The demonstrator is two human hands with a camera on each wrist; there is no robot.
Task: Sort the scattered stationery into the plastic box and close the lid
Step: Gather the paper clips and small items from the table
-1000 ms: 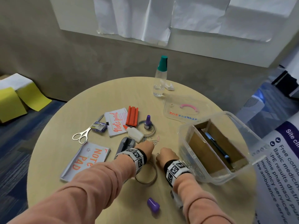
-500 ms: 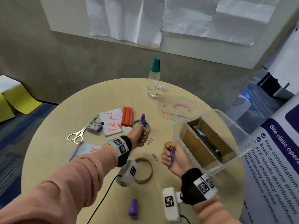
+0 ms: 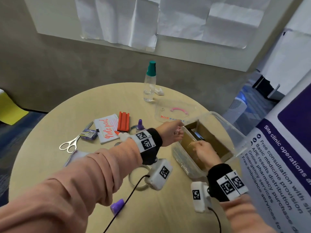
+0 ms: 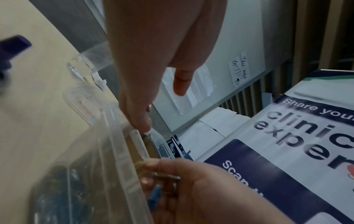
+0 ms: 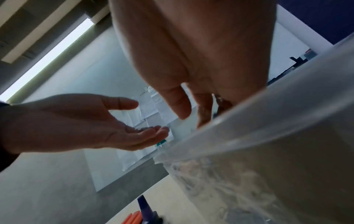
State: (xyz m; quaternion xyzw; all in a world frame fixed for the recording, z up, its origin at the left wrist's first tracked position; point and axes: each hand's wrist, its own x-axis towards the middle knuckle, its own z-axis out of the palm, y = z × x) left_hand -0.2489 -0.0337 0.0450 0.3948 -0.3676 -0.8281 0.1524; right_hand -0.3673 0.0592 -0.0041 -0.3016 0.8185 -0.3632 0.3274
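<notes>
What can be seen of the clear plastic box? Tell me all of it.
The plastic box is a clear, rectangular tub with a thick rim, standing upright and open at the table's right edge. Brown cardboard dividers split its inside, and a dark pen lies in the far compartment. Its lid lies flat on the table beyond it. The left hand reaches its far-left corner; the right hand dips over the near compartment with small clips in its fingers.

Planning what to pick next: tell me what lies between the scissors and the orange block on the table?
In the head view, a small blue box and the white notepad lie between the scissors and the orange block.
</notes>
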